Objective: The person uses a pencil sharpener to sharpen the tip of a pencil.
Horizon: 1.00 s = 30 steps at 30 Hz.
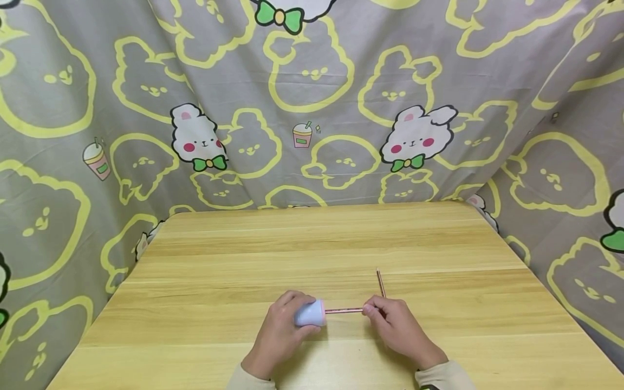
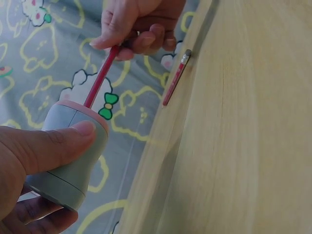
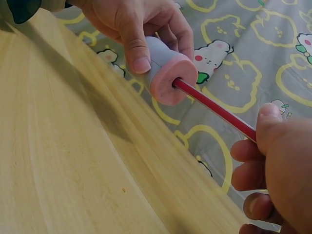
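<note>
left fingers curl round a sharpener, right fingers pinch a pencil, over a wood-grain table (patterned curtain behind).

The left grip, a bare hand, holds the pale blue sharpener from above, thumb on the near side, fingers reaching round the far side. Its pink end faces the right grip, also a bare hand. The red pencil sits in the hole in that end and slants down to the right thumb and fingers, which pinch it; the thumb hides its far end. Below left lies the wood-grained worktop, bearing a long shadow and a small brown speck. Grey cloth with yellow cartoon outlines fills the background.
</note>
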Motion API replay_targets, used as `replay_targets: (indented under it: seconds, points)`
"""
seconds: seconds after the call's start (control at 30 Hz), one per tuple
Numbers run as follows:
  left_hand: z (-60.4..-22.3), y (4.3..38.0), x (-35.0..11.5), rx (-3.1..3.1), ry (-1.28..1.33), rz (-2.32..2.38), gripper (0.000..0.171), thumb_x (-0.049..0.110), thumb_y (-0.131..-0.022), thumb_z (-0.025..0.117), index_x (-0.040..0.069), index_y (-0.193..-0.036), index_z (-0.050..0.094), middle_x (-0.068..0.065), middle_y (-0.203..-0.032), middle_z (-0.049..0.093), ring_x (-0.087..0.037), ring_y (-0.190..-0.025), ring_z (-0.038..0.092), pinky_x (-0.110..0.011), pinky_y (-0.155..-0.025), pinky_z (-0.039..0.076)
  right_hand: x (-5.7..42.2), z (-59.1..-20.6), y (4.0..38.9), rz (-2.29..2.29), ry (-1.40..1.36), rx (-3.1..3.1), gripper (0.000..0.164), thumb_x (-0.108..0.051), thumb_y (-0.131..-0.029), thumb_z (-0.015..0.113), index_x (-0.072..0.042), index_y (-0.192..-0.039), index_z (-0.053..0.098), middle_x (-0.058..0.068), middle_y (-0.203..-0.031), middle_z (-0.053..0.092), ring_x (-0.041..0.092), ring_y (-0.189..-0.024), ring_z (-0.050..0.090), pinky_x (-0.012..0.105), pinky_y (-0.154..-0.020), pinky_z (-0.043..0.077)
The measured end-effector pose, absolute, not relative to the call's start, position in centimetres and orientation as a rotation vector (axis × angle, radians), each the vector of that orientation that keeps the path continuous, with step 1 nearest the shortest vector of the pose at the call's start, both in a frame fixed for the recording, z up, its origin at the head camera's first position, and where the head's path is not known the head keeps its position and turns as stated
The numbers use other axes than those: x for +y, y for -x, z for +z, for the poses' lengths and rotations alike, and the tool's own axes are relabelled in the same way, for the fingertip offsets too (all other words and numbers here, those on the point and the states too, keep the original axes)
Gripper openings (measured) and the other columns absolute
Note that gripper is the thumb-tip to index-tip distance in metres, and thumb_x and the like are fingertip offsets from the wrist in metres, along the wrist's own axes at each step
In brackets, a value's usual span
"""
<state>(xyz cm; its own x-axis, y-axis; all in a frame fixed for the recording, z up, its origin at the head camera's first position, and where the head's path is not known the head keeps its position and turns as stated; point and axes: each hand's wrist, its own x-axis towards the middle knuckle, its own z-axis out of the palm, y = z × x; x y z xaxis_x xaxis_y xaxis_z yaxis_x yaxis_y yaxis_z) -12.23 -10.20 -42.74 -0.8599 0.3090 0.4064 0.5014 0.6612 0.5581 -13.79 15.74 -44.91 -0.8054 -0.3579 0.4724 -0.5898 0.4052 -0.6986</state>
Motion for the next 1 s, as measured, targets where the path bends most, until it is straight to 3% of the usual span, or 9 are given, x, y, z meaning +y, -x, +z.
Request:
replay_targets:
  seconds: [0.17,0.3,0.53,1.0]
  points:
    - [-42.79,12.24,-10.25,-2.596,0.658,-0.994,0.045,0.013,-0.068,0.088,0.006,-0.107,0.068,-0.008,-0.107,0.063,-0.026,-0.092,0.063,-0.034,-0.072,0.056,15.72,-44.78,13.77,1.367,-0.783,-2.45,0.006,-0.004,-0.094,0.061,-0.002,-0.097,0.066,-0.019,-0.063,0.041,-0.005,-0.053,0.034,0.019,-0.043,0.035]
    - [-42.74,12.27,-10.27,-2.597,0.659,-0.99,0.045,0.013,-0.068,0.088,0.006,-0.108,0.068,-0.008,-0.107,0.062,-0.027,-0.093,0.064,-0.034,-0.072,0.057,15.8,-44.72,13.67,1.402,-0.788,-2.472,0.015,-0.008,-0.092,0.065,-0.002,-0.105,0.061,-0.017,-0.063,0.04,-0.004,-0.052,0.033,0.019,-0.043,0.035]
    - [-42.68,12.25,-10.32,-2.595,0.66,-0.992,0.045,0.013,-0.068,0.088,0.006,-0.108,0.068,-0.008,-0.107,0.062,-0.026,-0.092,0.063,-0.034,-0.072,0.057,15.78,-44.92,13.71,1.421,-0.827,-2.413,0.01,-0.004,-0.093,0.063,-0.013,-0.095,0.061,-0.016,-0.065,0.043,-0.004,-0.055,0.036,0.018,-0.043,0.035]
    - [-42.7,12.26,-10.2,-2.597,0.647,-1.008,0.045,0.012,-0.067,0.088,0.006,-0.107,0.068,-0.007,-0.107,0.062,-0.026,-0.093,0.063,-0.033,-0.072,0.056,15.73,-44.8,13.78,1.419,-0.794,-2.437,0.017,-0.006,-0.097,0.058,-0.009,-0.081,0.064,-0.018,-0.062,0.041,-0.004,-0.053,0.036,0.018,-0.042,0.034]
